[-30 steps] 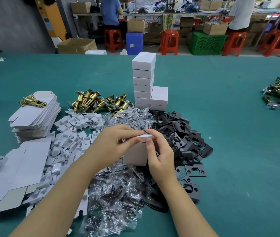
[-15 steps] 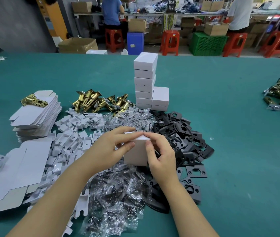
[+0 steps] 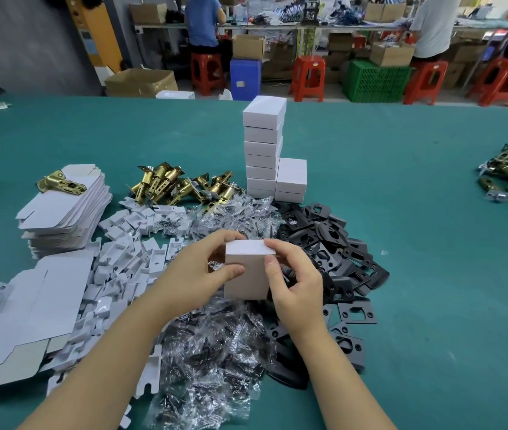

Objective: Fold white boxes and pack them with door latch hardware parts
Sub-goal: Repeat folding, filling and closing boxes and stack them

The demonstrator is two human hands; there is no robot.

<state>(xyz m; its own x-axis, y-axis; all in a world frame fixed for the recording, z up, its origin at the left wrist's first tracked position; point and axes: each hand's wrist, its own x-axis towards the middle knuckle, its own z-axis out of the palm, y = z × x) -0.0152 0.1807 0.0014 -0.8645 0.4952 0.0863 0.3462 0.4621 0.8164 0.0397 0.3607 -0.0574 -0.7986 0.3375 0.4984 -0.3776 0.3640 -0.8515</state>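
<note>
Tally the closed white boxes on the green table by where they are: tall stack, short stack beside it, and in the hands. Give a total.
Tall stack: 6
Short stack touching its right side: 2
Box in the hands, gripped by left hand and right hand: 1
Total: 9

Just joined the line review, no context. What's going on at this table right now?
A person is packing door latch hardware. Both hands hold one small white box upright above the parts: the left hand grips its left side, the right hand its right edge and top flap, which looks closed. Finished boxes are stacked behind. Around lie flat box blanks, brass latches, bagged screws and black strike plates.
</note>
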